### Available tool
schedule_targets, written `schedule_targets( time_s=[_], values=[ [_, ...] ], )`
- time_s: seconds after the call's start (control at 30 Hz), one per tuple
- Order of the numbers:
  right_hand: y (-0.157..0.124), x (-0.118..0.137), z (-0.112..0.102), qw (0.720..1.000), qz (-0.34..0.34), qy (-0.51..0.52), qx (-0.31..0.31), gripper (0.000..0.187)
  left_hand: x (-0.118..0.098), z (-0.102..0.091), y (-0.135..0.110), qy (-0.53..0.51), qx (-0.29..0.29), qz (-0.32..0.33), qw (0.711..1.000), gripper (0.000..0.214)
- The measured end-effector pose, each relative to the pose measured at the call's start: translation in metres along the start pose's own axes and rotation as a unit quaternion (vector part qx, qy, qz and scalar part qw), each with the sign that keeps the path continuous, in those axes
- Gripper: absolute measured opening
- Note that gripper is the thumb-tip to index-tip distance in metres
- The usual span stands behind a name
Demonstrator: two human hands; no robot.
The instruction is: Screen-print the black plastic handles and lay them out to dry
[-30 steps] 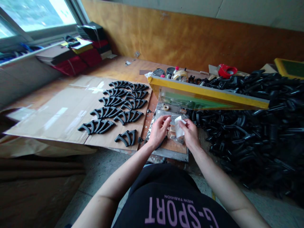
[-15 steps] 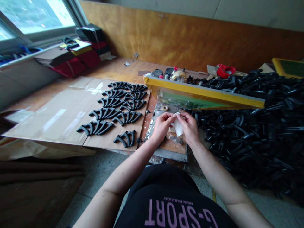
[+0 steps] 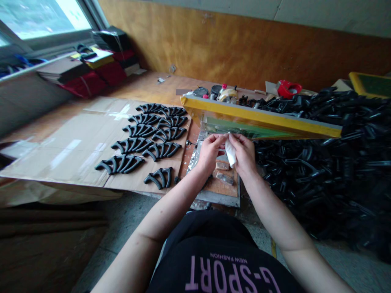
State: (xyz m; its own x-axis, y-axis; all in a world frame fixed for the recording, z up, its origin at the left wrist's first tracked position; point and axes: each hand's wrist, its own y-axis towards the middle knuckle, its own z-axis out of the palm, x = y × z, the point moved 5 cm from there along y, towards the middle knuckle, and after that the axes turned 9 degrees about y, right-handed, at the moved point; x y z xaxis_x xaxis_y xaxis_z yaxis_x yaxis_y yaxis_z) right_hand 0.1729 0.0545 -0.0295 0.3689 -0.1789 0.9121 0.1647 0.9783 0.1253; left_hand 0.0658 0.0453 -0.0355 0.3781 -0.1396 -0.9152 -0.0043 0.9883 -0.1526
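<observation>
A small white cloth (image 3: 231, 154) hangs between my hands, pinched at its top edge. My left hand (image 3: 210, 149) closes thumb and fingers on the cloth's upper left side. My right hand (image 3: 243, 151) grips it from the right, fingers bent inward. Just beyond them, a yellow-edged screen frame (image 3: 262, 113) with a green mesh stands tilted up. Under the hands lies a worn work plate (image 3: 218, 198) with small wooden blocks (image 3: 222, 166) on it. Whether the cloth is fabric or paper wipe is hard to tell.
Rows of curved black plastic parts (image 3: 137, 130) lie on a cardboard sheet (image 3: 61, 142) at left. A large heap of black parts (image 3: 305, 179) fills the right side. Behind the frame are jars (image 3: 200, 92) and a red tape dispenser (image 3: 288, 89). Stacked boards (image 3: 65, 71) sit by the window.
Both hands have risen slightly, away from my body, with the white cloth still pinched. The cloth now hangs narrower and more bunched. The view has shifted a little.
</observation>
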Motion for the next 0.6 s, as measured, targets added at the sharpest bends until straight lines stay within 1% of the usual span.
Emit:
schedule_targets(
  time_s=[0.3, 0.6],
  values=[
    [0.0060, -0.0031, 0.0015, 1.000, -0.001, 0.018, -0.017, 0.023, -0.0012, 0.0028, 0.0013, -0.018, -0.022, -0.012, 1.000, 0.032],
    [0.0087, -0.0044, 0.0010, 1.000, -0.006, 0.002, -0.021, 0.025, -0.0011, 0.0034, 0.0038, -0.015, -0.021, -0.007, 1.000, 0.032]
  ],
)
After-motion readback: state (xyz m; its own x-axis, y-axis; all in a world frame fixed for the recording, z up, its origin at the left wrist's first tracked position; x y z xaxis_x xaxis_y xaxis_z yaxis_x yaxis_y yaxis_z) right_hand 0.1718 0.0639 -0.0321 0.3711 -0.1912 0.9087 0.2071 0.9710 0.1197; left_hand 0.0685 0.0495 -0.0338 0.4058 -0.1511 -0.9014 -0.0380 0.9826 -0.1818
